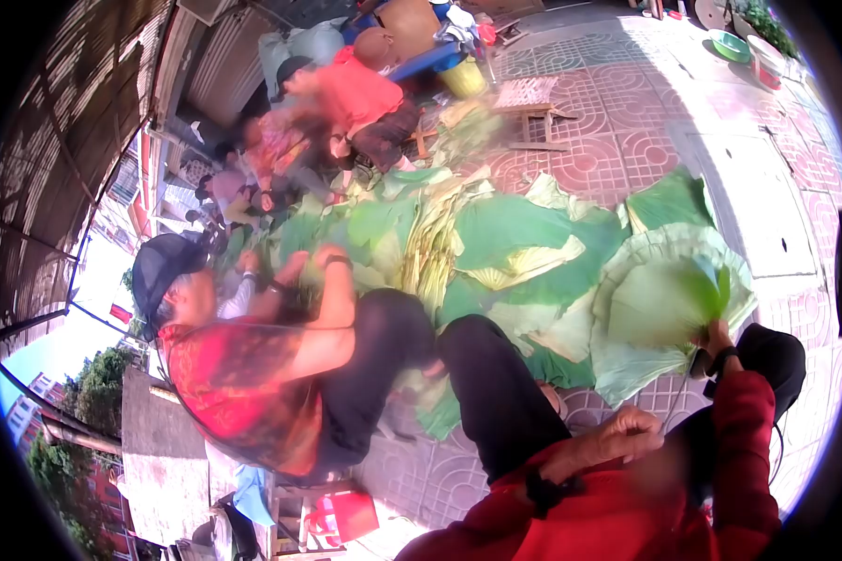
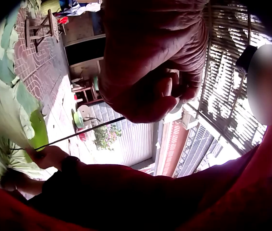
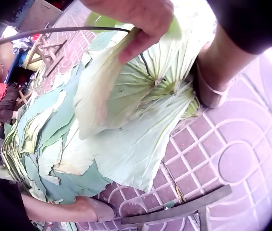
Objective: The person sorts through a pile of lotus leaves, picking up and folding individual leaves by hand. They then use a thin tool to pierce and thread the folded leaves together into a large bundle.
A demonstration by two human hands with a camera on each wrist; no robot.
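My left hand [image 1: 622, 438] is curled in front of my lap. In the left wrist view, a thin dark cord [image 2: 88, 130] runs from my left hand [image 2: 150, 62] to the leaves by my right hand [image 2: 51, 157]. Over a pale green leaf stack [image 1: 631, 299] is my right hand [image 1: 718, 338]. Seen from the right wrist, my right hand [image 3: 143, 21] pinches the edge of a folded pale leaf [image 3: 95, 94]. The cord [image 3: 59, 29] passes under its fingers and down towards the leaf's ribbed centre.
More large leaves [image 1: 524, 234] lie across the patterned paving [image 1: 617, 122]. A person in a patterned red top [image 1: 243, 374] sits at the left; others sit beyond. A small wooden stool [image 1: 533, 117] stands behind the leaves. My shoe [image 3: 210, 91] touches the stack's edge.
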